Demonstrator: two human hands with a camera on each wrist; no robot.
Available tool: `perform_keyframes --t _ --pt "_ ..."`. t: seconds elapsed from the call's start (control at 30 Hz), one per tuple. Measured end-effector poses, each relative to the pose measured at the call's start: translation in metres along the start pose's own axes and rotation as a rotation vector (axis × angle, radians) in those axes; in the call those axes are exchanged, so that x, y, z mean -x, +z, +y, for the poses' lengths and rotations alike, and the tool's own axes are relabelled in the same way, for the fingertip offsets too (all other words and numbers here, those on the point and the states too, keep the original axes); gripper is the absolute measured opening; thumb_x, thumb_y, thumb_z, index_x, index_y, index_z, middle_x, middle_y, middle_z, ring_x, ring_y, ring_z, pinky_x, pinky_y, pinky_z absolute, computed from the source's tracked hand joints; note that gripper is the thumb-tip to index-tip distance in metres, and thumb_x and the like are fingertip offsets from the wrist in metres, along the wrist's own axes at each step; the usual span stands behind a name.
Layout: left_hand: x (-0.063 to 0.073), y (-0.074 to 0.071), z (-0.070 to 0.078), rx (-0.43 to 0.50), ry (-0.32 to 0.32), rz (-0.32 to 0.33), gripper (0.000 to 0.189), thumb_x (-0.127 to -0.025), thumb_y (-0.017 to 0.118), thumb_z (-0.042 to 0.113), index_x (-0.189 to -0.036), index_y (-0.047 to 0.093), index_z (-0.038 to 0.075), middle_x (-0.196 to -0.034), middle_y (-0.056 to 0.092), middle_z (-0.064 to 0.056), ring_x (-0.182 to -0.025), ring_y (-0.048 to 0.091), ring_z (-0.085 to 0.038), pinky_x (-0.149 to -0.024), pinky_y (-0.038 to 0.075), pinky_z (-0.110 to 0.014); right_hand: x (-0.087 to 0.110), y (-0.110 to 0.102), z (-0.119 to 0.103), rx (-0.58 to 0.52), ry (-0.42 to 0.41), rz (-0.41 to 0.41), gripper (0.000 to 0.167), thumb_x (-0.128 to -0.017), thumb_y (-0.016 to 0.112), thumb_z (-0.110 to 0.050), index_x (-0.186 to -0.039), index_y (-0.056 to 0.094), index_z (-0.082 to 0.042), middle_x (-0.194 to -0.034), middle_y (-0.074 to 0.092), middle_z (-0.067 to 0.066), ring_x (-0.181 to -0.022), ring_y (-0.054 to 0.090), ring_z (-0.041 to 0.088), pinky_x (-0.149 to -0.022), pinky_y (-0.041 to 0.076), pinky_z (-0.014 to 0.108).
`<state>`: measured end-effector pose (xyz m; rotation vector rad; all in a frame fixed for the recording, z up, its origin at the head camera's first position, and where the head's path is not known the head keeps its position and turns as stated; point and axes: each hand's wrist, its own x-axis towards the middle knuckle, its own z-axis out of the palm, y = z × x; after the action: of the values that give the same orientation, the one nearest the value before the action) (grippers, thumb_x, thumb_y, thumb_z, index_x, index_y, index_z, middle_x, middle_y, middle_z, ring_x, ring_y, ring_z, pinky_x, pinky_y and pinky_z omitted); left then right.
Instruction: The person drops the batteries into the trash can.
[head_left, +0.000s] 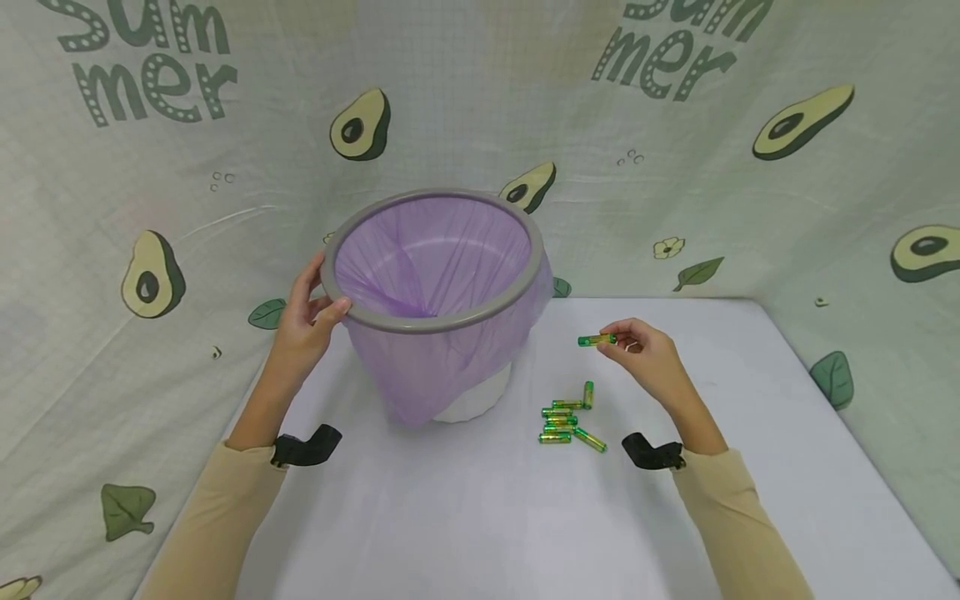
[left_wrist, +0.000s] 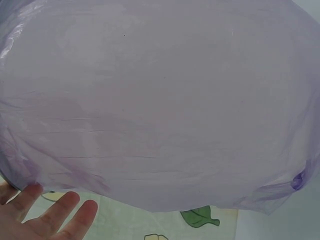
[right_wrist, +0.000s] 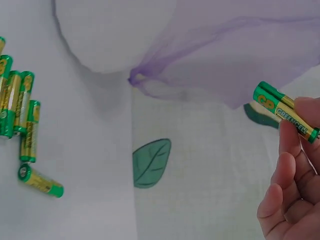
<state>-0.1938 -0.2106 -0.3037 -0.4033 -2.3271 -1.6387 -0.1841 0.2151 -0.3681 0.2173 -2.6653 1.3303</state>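
Note:
A white trash can (head_left: 476, 398) lined with a translucent purple bag (head_left: 420, 358) stands on the table, its grey rim (head_left: 442, 323) facing up. My left hand (head_left: 307, 321) holds the rim at its left side, thumb on the front and fingers along the outside. The left wrist view shows those fingers (left_wrist: 70, 212) by the bag's wall. To the right of the can, my right hand (head_left: 641, 354) pinches a green and gold battery (right_wrist: 285, 111) between thumb and fingers, above the table. Several similar batteries (head_left: 558, 421) lie loosely grouped below that hand.
The white table (head_left: 420, 517) carries the can and the batteries. Behind and beside it hangs a pale cloth (head_left: 630, 208) printed with avocados and leaves. A black wrist camera (head_left: 307, 447) sits on the left forearm, another wrist camera (head_left: 651, 452) on the right.

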Motion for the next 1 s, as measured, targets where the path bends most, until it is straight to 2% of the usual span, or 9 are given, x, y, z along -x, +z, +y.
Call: perform_keyframes --t 0.3,0.67,0.83,1.0 --pt "0.000 0.001 0.001 0.001 -0.003 -0.001 0.067 -0.093 0.050 0.006 -0.150 0.015 0.014 -0.145 0.028 -0.011 -0.102 0.048 -0.001 -0.080 0.041 -0.008 -0.009 -0.014 -0.047 -0.049 -0.095 0.042 0.027 -0.088 0.063 -0.022 -0.107 0.062 -0.004 -0.086 0.053 0.002 -0.077 0.048 0.010 -0.063 0.040 0.018" --pt "0.001 0.002 0.002 -0.016 -0.017 0.002 0.068 -0.093 0.050 0.007 -0.150 0.015 0.016 -0.145 0.028 -0.010 -0.104 0.047 -0.005 -0.080 0.041 -0.007 -0.025 -0.027 -0.104 -0.161 -0.231 0.092 0.025 -0.086 0.065 -0.018 -0.107 0.063 -0.005 -0.087 0.055 -0.005 -0.078 0.050 0.011 -0.065 0.040 0.019" --pt "0.002 0.003 0.002 -0.016 -0.013 0.003 0.068 -0.093 0.050 0.007 -0.150 0.015 0.016 -0.144 0.028 -0.010 -0.103 0.048 -0.004 -0.080 0.041 -0.008 -0.033 -0.025 -0.120 -0.168 -0.283 0.096 0.023 -0.086 0.066 -0.015 -0.106 0.063 -0.003 -0.087 0.056 -0.004 -0.078 0.050 0.010 -0.068 0.041 0.018" --pt "0.001 0.004 0.003 -0.017 -0.015 0.005 0.068 -0.093 0.050 0.008 -0.150 0.015 0.016 -0.145 0.028 -0.010 -0.102 0.048 -0.002 -0.080 0.041 -0.007 -0.042 -0.018 -0.125 -0.164 -0.327 0.089 0.022 -0.085 0.066 -0.012 -0.104 0.064 -0.001 -0.088 0.058 0.003 -0.079 0.051 0.010 -0.070 0.042 0.019"
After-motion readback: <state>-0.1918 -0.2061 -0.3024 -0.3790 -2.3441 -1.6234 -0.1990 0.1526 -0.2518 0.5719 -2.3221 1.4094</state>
